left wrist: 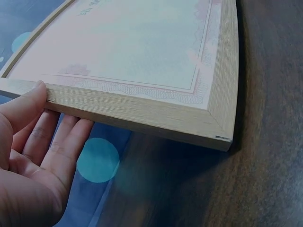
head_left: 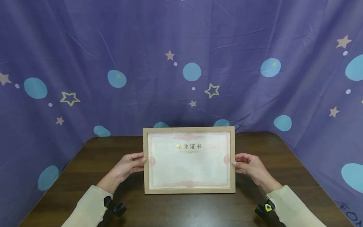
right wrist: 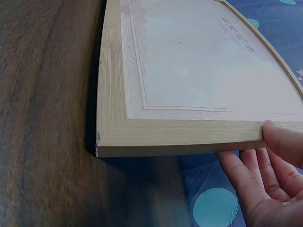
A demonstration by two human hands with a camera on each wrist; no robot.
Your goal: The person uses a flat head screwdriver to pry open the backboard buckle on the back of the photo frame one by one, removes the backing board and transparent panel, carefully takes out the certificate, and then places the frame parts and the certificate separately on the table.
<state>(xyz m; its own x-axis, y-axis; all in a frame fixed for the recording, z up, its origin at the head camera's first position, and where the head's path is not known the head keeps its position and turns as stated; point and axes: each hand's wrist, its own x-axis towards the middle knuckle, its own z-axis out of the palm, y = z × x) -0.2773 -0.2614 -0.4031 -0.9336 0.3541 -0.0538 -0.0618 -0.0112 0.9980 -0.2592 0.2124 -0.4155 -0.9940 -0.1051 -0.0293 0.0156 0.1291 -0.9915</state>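
Note:
A framed certificate (head_left: 189,167) with a light wooden frame stands nearly upright in the middle of the head view, its printed face toward me. My left hand (head_left: 130,165) pinches the frame's left side, thumb on the front and fingers behind. On the opposite side my right hand (head_left: 250,166) grips the frame the same way. In the left wrist view the left thumb (left wrist: 28,104) presses the wooden edge, and the lower corner shows a small dark scuff. The right wrist view shows the right thumb (right wrist: 283,142) on the frame's front and the fingers behind it.
The dark brown wooden table (head_left: 190,209) lies under the frame. A purple curtain (head_left: 147,37) with stars and blue dots hangs behind and on both sides. Black wrist devices sit at the left cuff (head_left: 114,206) and right cuff (head_left: 265,208).

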